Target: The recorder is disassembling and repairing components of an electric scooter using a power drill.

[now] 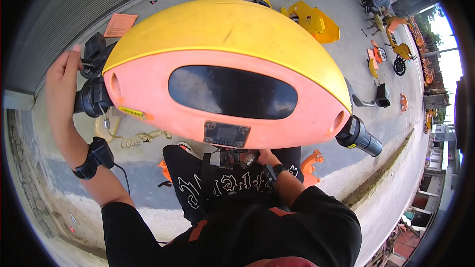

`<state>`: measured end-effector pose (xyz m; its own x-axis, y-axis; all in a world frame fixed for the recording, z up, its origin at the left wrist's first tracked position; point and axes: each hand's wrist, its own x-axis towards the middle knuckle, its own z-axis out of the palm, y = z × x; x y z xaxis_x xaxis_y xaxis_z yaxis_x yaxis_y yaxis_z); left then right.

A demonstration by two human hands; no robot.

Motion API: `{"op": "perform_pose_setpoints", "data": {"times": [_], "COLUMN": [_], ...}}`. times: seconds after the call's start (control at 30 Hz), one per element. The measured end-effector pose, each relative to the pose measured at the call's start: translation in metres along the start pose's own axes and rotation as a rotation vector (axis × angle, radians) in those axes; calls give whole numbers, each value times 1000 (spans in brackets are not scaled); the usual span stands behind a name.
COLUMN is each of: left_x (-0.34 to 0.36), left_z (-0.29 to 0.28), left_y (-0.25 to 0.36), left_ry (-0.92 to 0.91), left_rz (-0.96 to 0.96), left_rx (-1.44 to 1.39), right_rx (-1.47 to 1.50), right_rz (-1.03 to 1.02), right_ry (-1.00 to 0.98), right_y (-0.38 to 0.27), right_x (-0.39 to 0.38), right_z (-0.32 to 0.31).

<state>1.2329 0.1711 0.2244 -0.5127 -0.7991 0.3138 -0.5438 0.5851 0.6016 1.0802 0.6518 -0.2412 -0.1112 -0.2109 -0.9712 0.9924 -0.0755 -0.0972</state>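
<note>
A scooter's handlebar housing (222,27), yellow on top and pink below, fills the middle. Its pink face carries a dark oval display (232,92) and a small dark plate (226,134). At the left end, beside the black left grip (90,98), my left hand (64,66) has its fingers curled at a metallic lever (89,63). Below the housing, my right hand (268,157) is curled close to a round metal part (249,159) in the dark steering column area. The housing's lower edge hides some of its fingers. The right grip (366,141) is untouched.
Yellow body panels (314,22) and a pink panel (120,24) lie on the concrete floor. A coiled beige cord (143,138) is at left. Far right, a person (380,1) is near a partly stripped yellow scooter (398,44). An orange part (310,168) lies beside my right knee.
</note>
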Motion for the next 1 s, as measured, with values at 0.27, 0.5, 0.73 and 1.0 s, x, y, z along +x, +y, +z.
{"op": "perform_pose_setpoints", "data": {"times": [0.27, 0.5, 0.73, 1.0], "left_x": [-34, -27, -26, -27], "left_z": [-3, -8, -16, -10], "left_y": [-1, 7, 1, -7], "left_ry": [84, 179, 134, 61], "left_rz": [-125, 69, 155, 196], "left_rx": [-65, 43, -25, -135], "right_rx": [35, 78, -322, -545], "right_rz": [-27, -51, -218, -120], "right_ry": [-12, -91, -29, 335], "right_y": [-8, -92, -130, -89], "right_x": [-39, -141, -268, -347], "right_z": [19, 49, 79, 126]}}
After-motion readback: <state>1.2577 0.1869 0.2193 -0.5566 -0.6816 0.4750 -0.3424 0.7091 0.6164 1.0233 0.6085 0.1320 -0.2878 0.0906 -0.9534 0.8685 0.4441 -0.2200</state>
